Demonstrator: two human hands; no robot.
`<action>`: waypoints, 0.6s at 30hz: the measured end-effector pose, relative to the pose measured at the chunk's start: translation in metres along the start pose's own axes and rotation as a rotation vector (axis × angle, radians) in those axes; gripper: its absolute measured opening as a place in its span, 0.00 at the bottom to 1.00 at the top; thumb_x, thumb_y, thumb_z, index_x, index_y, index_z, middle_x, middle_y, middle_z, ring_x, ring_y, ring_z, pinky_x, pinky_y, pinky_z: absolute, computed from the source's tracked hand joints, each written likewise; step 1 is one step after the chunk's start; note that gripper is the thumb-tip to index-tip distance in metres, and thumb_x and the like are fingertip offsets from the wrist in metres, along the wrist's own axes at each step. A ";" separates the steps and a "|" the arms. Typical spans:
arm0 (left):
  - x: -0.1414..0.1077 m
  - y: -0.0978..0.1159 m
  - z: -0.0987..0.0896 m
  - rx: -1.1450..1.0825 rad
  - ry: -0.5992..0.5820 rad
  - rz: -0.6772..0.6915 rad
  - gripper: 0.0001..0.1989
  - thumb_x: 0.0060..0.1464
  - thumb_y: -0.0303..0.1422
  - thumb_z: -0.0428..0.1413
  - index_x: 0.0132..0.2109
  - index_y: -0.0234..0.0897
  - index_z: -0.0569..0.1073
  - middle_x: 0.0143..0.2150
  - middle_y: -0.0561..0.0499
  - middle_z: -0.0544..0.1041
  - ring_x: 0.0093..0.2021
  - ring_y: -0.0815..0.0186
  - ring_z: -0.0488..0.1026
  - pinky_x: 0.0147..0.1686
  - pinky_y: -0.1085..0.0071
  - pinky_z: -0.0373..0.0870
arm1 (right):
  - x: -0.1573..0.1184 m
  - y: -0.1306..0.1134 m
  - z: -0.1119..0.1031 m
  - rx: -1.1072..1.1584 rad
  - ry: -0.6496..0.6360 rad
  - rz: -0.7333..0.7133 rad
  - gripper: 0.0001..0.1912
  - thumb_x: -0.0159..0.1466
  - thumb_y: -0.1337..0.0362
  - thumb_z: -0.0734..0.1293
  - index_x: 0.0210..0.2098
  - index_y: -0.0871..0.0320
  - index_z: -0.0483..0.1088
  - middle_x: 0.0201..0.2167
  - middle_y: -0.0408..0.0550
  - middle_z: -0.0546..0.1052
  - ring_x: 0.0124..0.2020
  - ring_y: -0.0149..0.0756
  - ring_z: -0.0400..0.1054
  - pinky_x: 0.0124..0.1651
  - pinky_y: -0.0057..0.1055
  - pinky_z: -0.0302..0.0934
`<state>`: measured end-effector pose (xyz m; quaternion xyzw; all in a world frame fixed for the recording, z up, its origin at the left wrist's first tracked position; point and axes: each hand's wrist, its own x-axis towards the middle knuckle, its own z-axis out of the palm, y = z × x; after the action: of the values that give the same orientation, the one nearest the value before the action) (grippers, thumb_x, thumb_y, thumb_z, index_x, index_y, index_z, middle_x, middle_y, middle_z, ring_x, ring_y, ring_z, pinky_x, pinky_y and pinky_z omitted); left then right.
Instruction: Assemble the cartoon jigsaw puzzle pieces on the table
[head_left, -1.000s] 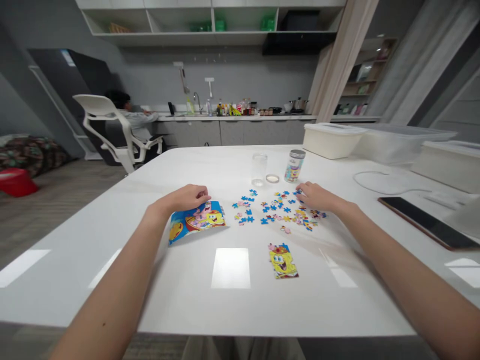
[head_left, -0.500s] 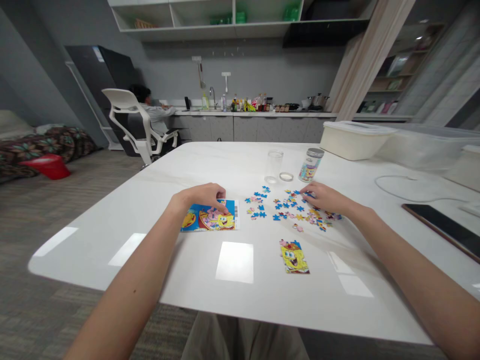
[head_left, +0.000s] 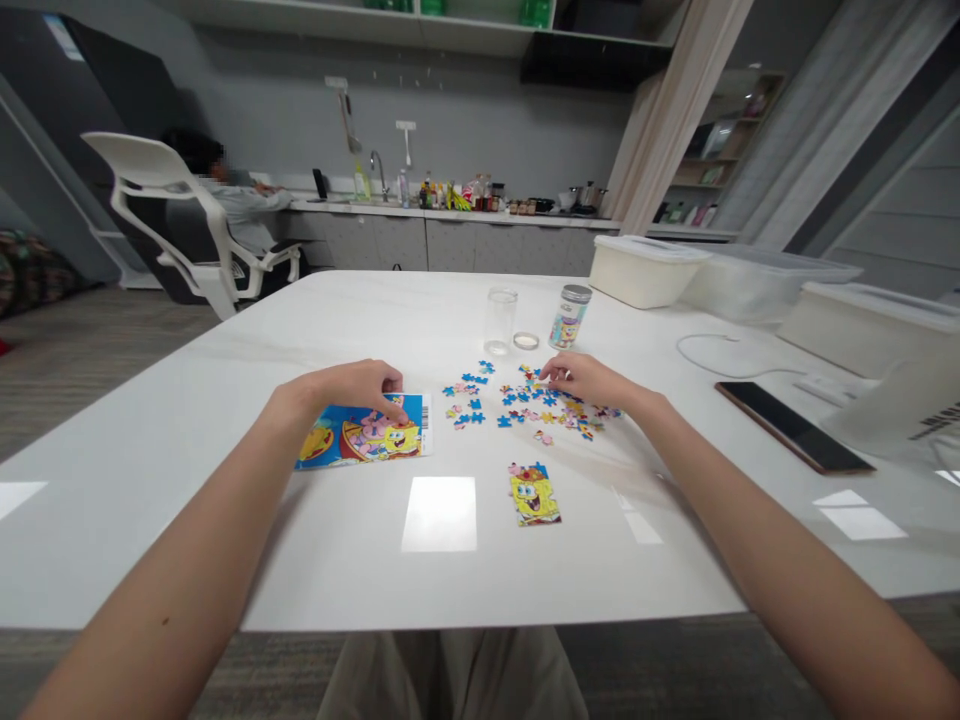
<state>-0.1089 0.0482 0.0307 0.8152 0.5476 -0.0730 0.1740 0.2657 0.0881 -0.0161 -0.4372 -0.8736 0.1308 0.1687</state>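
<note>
My left hand (head_left: 364, 387) rests on the picture card (head_left: 364, 437), its thumb and fingers closed around the card's upper right part. Over the back of the loose puzzle pieces (head_left: 549, 400) is my right hand (head_left: 577, 375), fingers bent down among them; whether a piece is between its fingertips is too small to tell. A joined yellow puzzle section (head_left: 534, 495) lies flat nearer the front edge. Several more loose pieces (head_left: 469, 398) are spread between the card and the main group.
Behind the pieces stand a clear jar (head_left: 500, 322), a metal ring lid (head_left: 526, 341) and a labelled can (head_left: 570, 317). At right are a phone (head_left: 791, 425), a cable and plastic boxes (head_left: 645, 270). A person sits in a white chair (head_left: 172, 200) at back left.
The camera view has swung to the right, so the table's contents appear further left. My right hand has shifted slightly among the pieces. My left hand stays on the card.
</note>
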 end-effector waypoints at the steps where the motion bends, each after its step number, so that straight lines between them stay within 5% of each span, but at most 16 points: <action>1: 0.000 0.001 0.000 0.003 -0.002 -0.002 0.21 0.38 0.51 0.58 0.29 0.37 0.70 0.28 0.52 0.74 0.27 0.66 0.66 0.25 0.72 0.56 | 0.000 -0.001 -0.001 0.011 0.003 -0.007 0.09 0.58 0.68 0.66 0.38 0.59 0.75 0.32 0.49 0.75 0.33 0.35 0.69 0.39 0.31 0.64; 18: 0.002 -0.002 0.001 0.034 -0.002 0.015 0.20 0.39 0.51 0.58 0.27 0.38 0.69 0.26 0.53 0.72 0.26 0.67 0.64 0.24 0.72 0.54 | -0.004 -0.011 -0.013 0.157 0.097 0.064 0.10 0.56 0.62 0.65 0.35 0.59 0.74 0.29 0.47 0.75 0.32 0.35 0.69 0.37 0.31 0.62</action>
<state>-0.1099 0.0505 0.0284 0.8220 0.5399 -0.0816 0.1614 0.2656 0.0796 -0.0012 -0.4561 -0.8372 0.1826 0.2403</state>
